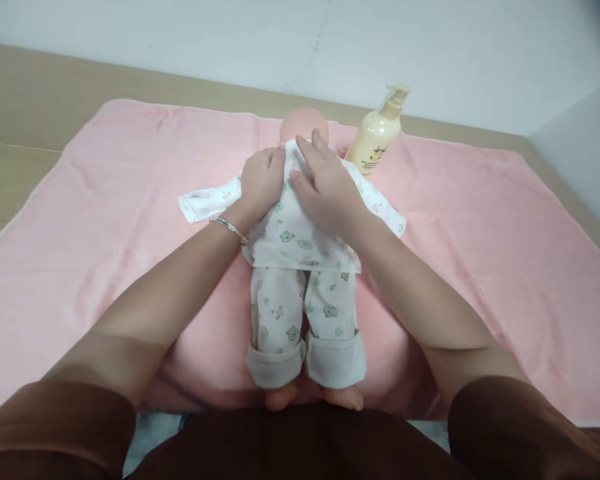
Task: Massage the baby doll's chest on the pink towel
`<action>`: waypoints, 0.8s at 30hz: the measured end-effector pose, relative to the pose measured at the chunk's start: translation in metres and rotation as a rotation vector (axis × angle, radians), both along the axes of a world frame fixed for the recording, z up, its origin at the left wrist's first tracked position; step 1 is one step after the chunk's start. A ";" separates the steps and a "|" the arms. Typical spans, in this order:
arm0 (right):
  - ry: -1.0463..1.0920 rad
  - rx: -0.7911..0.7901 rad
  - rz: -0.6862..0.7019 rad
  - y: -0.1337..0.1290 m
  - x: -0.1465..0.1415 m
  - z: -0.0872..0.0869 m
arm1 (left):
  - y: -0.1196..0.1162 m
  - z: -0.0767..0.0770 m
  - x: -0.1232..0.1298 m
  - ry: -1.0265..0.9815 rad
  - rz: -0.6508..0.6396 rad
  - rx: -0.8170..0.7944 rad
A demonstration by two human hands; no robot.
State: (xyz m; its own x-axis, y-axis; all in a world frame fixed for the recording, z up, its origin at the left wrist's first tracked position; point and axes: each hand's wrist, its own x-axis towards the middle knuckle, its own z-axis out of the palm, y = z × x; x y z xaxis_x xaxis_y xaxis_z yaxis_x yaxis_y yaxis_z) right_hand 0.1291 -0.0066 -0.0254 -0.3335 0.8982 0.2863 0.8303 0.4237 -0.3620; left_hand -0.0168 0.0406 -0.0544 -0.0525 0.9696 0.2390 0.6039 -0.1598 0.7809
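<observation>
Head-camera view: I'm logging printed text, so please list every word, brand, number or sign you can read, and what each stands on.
None can be read for certain.
Pale-yellow glossy pump bottle: dark lines of print, too small and blurred to quote.
White fabric top and white cuffed trousers, green animal prints: no legible words.

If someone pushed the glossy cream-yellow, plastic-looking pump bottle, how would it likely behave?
The bottle could tip fairly easily: it is tall, with a pump on top, and seems to stand on the soft-looking pink fabric blanket. Its shiny surface may feel slippery. Sliding might be resisted by the blanket's nap.
</observation>
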 end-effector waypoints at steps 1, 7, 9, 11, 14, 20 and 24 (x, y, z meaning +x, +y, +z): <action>0.014 0.004 0.004 -0.003 0.001 0.005 | 0.000 0.000 0.000 -0.005 0.002 -0.004; 0.046 0.016 0.002 0.001 -0.002 0.002 | 0.002 -0.004 0.000 -0.061 0.023 0.008; 0.046 0.018 0.033 0.010 -0.003 -0.009 | 0.005 -0.007 0.000 -0.078 0.034 0.031; 0.075 0.029 0.077 0.018 0.003 -0.011 | 0.006 -0.008 -0.001 -0.092 0.032 0.033; 0.197 0.162 0.095 0.031 0.029 0.009 | 0.003 -0.003 0.000 -0.138 0.016 -0.006; 0.561 0.545 0.056 0.068 0.104 0.057 | -0.011 0.048 0.031 -0.506 -0.098 -0.023; 0.538 0.378 -0.160 0.074 0.120 0.056 | 0.000 0.088 0.066 -0.795 -0.352 -0.057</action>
State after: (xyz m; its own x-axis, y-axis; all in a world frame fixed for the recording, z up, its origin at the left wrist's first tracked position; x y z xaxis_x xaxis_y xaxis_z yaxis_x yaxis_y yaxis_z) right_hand 0.2495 0.0675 0.0308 0.0721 0.7304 0.6792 0.6385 0.4893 -0.5940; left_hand 0.0496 0.0409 0.0335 0.1220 0.9702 0.2093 -0.2005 -0.1825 0.9625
